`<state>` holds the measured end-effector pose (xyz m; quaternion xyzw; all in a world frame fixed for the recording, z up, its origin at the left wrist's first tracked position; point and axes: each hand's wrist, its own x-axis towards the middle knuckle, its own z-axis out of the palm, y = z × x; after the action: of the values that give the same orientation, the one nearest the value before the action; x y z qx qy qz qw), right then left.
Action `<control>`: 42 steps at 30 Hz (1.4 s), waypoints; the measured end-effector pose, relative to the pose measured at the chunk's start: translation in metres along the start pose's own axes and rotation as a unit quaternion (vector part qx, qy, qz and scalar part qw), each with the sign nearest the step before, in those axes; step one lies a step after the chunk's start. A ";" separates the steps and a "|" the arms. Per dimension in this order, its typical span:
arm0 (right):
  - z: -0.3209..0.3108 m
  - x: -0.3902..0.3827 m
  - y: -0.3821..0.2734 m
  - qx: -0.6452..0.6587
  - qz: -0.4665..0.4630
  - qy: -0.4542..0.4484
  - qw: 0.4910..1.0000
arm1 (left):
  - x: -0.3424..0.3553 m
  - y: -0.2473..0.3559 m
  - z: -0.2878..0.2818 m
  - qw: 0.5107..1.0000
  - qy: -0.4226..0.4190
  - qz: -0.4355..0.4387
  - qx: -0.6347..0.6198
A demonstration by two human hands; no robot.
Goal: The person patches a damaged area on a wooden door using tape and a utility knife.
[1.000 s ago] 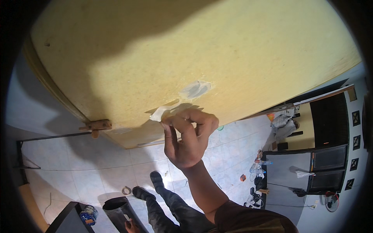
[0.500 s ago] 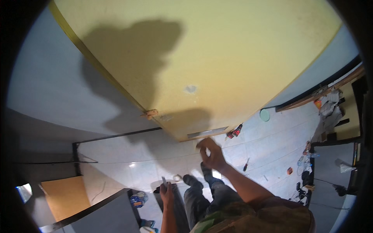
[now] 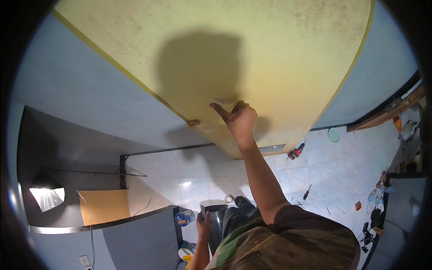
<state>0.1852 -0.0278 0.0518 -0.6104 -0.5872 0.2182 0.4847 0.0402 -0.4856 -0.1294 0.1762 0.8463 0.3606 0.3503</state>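
Observation:
A tall yellow panel (image 3: pixel 288 81), like a door, rises in front of me, with my head's shadow across it. My right hand (image 3: pixel 243 123) is raised to its face, thumb out and fingers curled, beside a small whitish patch (image 3: pixel 219 101). Whatever those fingers hold, if anything, is hidden. Low by my left side, my left hand (image 3: pixel 204 224) is closed around a thin grey flat blade-like tool (image 3: pixel 203 210) pointing up. A brownish fitting (image 3: pixel 192 123) sticks out at the panel's left edge. Near the panel's bottom is a grey rectangular strip (image 3: pixel 272 148).
On the tiled floor lie a red and black drill (image 3: pixel 296 151), a screwdriver (image 3: pixel 307 193), a green round lid (image 3: pixel 333 135) and a roll of tape (image 3: pixel 229 198). A lit lamp (image 3: pixel 47 197) stands left, near an orange-brown board (image 3: pixel 103 204). Cables and clutter line the right side.
My right hand has risen from below the panel's lower edge to the whitish patch. The view has shifted and I stand nearer the panel. My left hand still holds the grey tool.

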 end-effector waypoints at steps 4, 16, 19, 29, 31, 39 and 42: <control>0.010 0.003 0.005 0.004 0.007 0.029 1.000 | -0.022 -0.008 0.006 0.999 0.005 -0.021 -0.028; 0.004 0.013 0.016 0.056 0.022 0.044 0.997 | -0.038 -0.023 0.009 0.998 0.028 -0.051 -0.027; 0.008 0.010 0.025 0.074 0.014 0.064 0.995 | -0.038 -0.028 0.007 0.998 0.033 -0.050 -0.001; 0.010 -0.010 0.017 0.064 0.007 0.043 0.997 | -0.045 -0.042 0.004 0.998 0.023 -0.047 0.019; 0.014 -0.007 0.002 0.089 0.062 0.017 0.994 | -0.042 -0.048 0.002 0.999 0.007 -0.048 0.022; 0.031 -0.007 0.014 0.047 0.048 0.031 0.997 | -0.028 -0.068 -0.005 0.999 0.003 -0.011 0.050; 0.035 -0.010 0.040 0.037 -0.030 0.021 0.999 | -0.031 -0.054 -0.006 0.998 -0.004 -0.027 0.056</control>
<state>0.1739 -0.0192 -0.0004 -0.5789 -0.5865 0.2123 0.5252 0.0551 -0.5421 -0.1521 0.1738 0.8681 0.3022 0.3533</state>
